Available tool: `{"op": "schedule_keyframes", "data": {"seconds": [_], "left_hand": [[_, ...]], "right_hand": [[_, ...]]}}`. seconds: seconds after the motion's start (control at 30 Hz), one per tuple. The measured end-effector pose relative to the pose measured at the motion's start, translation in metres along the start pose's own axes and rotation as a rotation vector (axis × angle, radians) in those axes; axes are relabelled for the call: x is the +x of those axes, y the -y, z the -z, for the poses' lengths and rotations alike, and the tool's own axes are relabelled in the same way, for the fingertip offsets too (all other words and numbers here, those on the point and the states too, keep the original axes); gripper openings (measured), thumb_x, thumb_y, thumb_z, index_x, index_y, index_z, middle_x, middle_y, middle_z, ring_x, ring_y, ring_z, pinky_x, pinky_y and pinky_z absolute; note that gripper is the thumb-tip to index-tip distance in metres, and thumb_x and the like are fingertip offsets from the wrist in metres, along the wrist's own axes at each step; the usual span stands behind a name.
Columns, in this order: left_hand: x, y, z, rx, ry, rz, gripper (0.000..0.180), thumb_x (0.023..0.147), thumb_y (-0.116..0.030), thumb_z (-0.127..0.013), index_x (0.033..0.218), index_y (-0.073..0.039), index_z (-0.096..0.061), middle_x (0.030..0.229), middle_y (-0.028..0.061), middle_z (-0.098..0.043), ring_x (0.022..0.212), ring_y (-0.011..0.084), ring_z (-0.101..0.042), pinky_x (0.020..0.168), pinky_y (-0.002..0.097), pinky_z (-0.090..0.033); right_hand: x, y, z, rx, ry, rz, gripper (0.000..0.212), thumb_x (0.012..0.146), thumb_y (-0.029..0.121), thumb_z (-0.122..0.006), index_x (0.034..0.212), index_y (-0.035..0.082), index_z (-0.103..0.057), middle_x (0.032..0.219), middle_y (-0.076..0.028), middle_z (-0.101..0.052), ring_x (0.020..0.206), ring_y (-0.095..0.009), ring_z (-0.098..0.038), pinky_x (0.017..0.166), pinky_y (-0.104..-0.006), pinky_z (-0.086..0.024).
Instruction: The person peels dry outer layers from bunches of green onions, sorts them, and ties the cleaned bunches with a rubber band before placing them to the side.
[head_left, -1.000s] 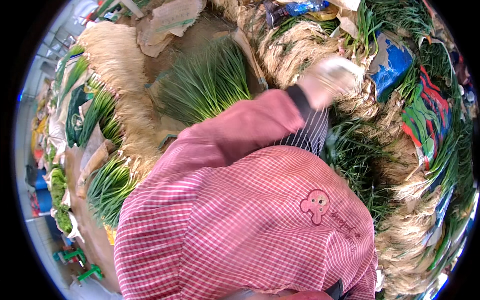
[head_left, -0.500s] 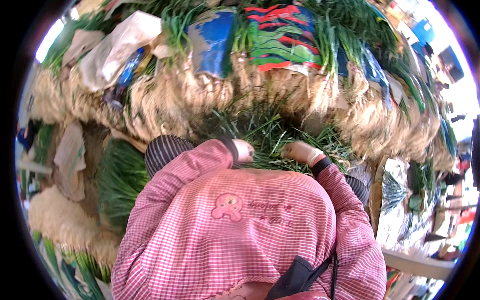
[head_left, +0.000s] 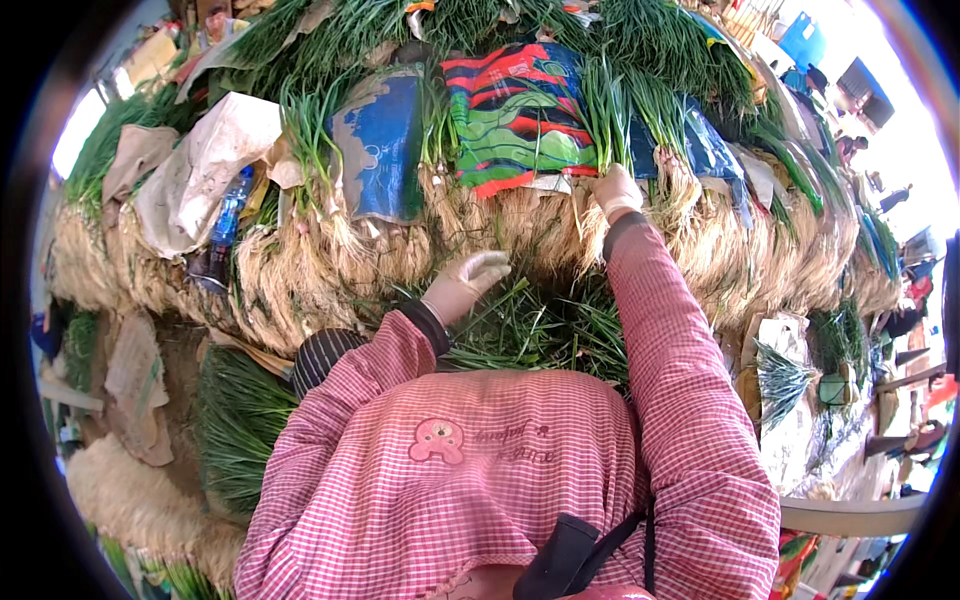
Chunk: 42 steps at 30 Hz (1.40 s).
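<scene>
My right hand (head_left: 617,192), in a pale glove, reaches far forward. Its fingers close round the lower end of an upright bunch of green onions (head_left: 606,115), just beside a red, green and black printed sack (head_left: 520,120). Nearer to me, my left hand (head_left: 467,287), also gloved, hovers with fingers extended and nothing in it. Below it lies a heap of loose green leaves (head_left: 530,325). A long bank of pale, stringy onion roots (head_left: 520,235) runs across in front of both hands.
More onion bunches (head_left: 660,115) stand along the bank, with a blue sack (head_left: 378,150) between them. At the left are a crumpled whitish sack (head_left: 215,165), a blue bottle (head_left: 230,210) and a green bundle (head_left: 240,420). A curved pale bar (head_left: 850,516) crosses at the lower right.
My right hand has moved from the leaf heap forward to the onion bunch and closed on it. My left hand has lifted slightly and its fingers have straightened. The view has shifted.
</scene>
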<state>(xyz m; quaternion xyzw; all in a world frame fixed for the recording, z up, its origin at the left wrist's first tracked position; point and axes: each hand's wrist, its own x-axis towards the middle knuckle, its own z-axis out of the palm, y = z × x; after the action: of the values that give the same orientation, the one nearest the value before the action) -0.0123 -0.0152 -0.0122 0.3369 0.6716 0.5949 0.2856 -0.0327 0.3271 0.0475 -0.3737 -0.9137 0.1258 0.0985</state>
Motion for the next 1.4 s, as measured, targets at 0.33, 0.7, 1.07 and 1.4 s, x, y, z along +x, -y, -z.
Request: {"op": "schedule_keyframes", "data": {"seconds": [0.33, 0.7, 1.07, 1.4], "left_hand": [[0.03, -0.008, -0.017, -0.539, -0.039, 0.143, 0.032, 0.099, -0.02, -0.056, 0.126, -0.004, -0.052, 0.117, 0.0093, -0.065, 0.106, 0.0166, -0.063, 0.091, 0.0292, -0.049], [0.025, -0.06, -0.005, -0.757, -0.174, -0.135, 0.043, 0.101, -0.027, -0.053, 0.137, -0.004, -0.048, 0.072, -0.0005, -0.058, 0.053, 0.0055, -0.047, 0.05, 0.0182, -0.038], [0.031, -0.044, -0.014, -0.654, -0.083, 0.13, 0.035, 0.102, -0.024, -0.049, 0.132, -0.007, -0.048, 0.11, 0.0068, -0.069, 0.074, 0.0054, -0.063, 0.045, 0.0115, -0.036], [0.03, -0.035, -0.011, -0.794, 0.035, 0.162, 0.029, 0.099, -0.025, -0.057, 0.119, -0.004, -0.054, 0.086, 0.0026, -0.064, 0.061, 0.0039, -0.057, 0.05, 0.0155, -0.047]], "right_hand": [[-0.211, 0.017, -0.011, 0.387, 0.281, 0.666, 0.028, 0.09, 0.038, -0.063, 0.095, 0.011, -0.064, 0.083, -0.012, -0.069, 0.073, -0.028, -0.068, 0.071, -0.0403, -0.055], [0.016, -0.063, -0.026, -0.097, 0.065, 0.009, 0.04, 0.09, 0.039, -0.061, 0.116, 0.009, -0.065, 0.104, -0.021, -0.069, 0.1, -0.038, -0.066, 0.088, -0.046, -0.051], [-0.051, -0.003, 0.022, 0.201, 0.125, 0.163, 0.027, 0.091, 0.035, -0.061, 0.102, 0.011, -0.067, 0.088, -0.014, -0.071, 0.077, -0.03, -0.069, 0.075, -0.0417, -0.054], [-0.081, 0.003, 0.011, 0.244, -0.024, 0.328, 0.02, 0.093, 0.03, -0.058, 0.101, 0.012, -0.063, 0.089, -0.012, -0.069, 0.082, -0.033, -0.068, 0.074, -0.0436, -0.054]]}}
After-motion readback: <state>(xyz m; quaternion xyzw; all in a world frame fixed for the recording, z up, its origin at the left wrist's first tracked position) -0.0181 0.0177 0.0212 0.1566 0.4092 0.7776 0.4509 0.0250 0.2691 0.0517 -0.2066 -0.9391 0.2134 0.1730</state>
